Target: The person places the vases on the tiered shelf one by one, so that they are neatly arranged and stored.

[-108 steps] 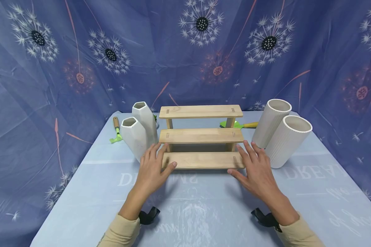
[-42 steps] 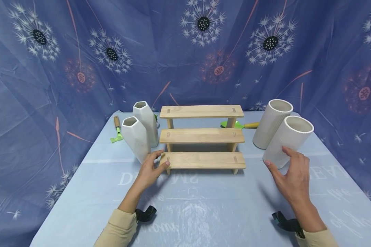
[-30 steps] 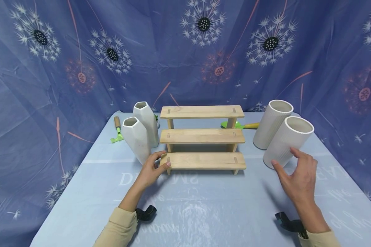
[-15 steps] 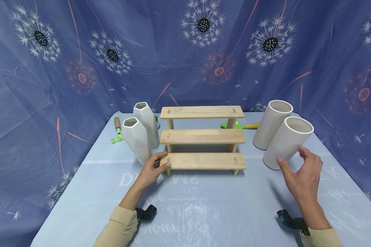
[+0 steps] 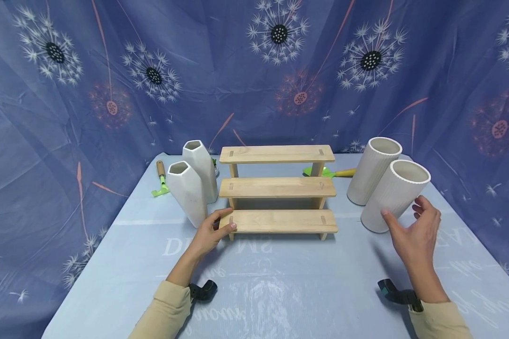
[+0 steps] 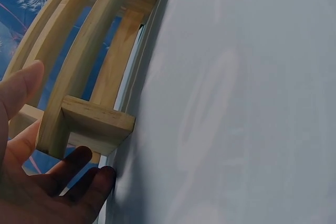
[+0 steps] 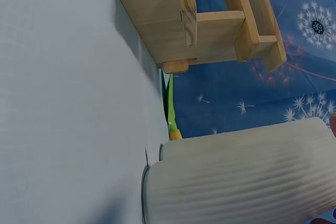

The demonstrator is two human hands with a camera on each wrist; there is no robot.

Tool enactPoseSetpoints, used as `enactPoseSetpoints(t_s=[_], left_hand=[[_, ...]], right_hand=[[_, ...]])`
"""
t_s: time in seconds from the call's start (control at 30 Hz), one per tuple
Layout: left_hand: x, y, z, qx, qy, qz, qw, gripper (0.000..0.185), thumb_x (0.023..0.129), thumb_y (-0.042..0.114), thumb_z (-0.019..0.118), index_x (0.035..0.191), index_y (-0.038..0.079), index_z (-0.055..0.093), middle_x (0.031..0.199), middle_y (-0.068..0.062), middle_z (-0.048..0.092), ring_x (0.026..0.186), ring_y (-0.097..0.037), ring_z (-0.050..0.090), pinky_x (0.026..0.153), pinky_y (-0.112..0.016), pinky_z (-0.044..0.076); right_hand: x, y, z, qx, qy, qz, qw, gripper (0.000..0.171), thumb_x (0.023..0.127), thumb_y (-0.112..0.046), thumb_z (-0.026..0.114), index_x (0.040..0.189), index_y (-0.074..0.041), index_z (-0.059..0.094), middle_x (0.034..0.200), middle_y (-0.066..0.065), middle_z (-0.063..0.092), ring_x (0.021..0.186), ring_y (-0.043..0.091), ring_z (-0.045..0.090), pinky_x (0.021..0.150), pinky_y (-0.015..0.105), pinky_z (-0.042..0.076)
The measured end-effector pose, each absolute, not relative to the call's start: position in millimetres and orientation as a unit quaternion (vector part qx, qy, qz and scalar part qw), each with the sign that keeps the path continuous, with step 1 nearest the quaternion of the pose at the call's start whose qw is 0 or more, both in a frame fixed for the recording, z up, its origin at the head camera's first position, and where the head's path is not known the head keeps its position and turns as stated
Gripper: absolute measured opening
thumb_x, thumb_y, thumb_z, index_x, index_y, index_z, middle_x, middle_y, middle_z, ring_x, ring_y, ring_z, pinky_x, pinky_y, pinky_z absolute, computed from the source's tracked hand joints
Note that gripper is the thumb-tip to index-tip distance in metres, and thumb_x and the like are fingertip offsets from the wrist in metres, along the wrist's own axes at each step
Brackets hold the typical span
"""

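Viewing from the head camera: we see both hands, the three-step wooden stand [image 5: 277, 188] and four white vases on the blue table [image 5: 280, 287].
Left wrist view: we see the underside of the stand's lowest step [image 6: 89, 124], with fingertips [image 6: 100, 177] at its end; the head camera cannot show this underside.
Right wrist view: we see the ribbed wall of the near ribbed vase [image 7: 247, 177] and the stand's right end [image 7: 184, 24]; we cannot see the fingers themselves here.
Left hand [image 5: 209, 231]: thumb and fingers curl around the left end of the lowest step.
Right hand [image 5: 415, 230]: fingers spread wide, cupped beside the near ribbed vase [image 5: 394, 195]; we cannot tell whether they touch it.
Stand position: mid-table, between the hands, gripped at its left end, apart from the right hand.
Left of stand: two faceted vases [image 5: 192, 181], just beside the left hand.
Far right: second ribbed vase [image 5: 373, 169], behind the near one.
Far edge: green garden tools [image 5: 159, 181].
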State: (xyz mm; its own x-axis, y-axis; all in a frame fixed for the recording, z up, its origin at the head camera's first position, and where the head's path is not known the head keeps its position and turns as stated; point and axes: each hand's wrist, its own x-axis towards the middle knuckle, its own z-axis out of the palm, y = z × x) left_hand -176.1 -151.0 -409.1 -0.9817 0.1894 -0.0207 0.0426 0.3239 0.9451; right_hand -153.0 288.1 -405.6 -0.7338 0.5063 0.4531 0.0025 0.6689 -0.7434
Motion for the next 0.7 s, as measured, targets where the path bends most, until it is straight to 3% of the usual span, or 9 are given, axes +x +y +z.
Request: enactPoseSetpoints(t_s=[0.43,0.7], left_hand=[[-194,-156,-443,0.056,0.808,0.583,0.066,0.054,0.088,0.024,0.067,0.137,0.013,0.048,0.139,-0.016,0.047,0.115,-0.025,0.051,0.085,-0.024,0.043],[-197,-155,-447,0.037,0.808,0.584,0.067,0.055,0.085,0.028,0.07,0.135,0.017,0.051,0.132,-0.012,0.051,0.109,-0.023,0.051,0.084,-0.025,0.043]], right_hand=[[-167,291,-404,-0.196,-0.837,0.428,0.278,0.08,0.084,-0.028,0.069,0.146,-0.013,0.022,0.144,0.013,0.031,0.13,0.029,0.036,0.109,0.046,0.03],[-175,293,-405,-0.214,-0.828,0.454,0.248,0.083,0.084,-0.033,0.068,0.148,-0.018,0.017,0.15,0.009,0.026,0.138,0.03,0.031,0.114,0.047,0.027]])
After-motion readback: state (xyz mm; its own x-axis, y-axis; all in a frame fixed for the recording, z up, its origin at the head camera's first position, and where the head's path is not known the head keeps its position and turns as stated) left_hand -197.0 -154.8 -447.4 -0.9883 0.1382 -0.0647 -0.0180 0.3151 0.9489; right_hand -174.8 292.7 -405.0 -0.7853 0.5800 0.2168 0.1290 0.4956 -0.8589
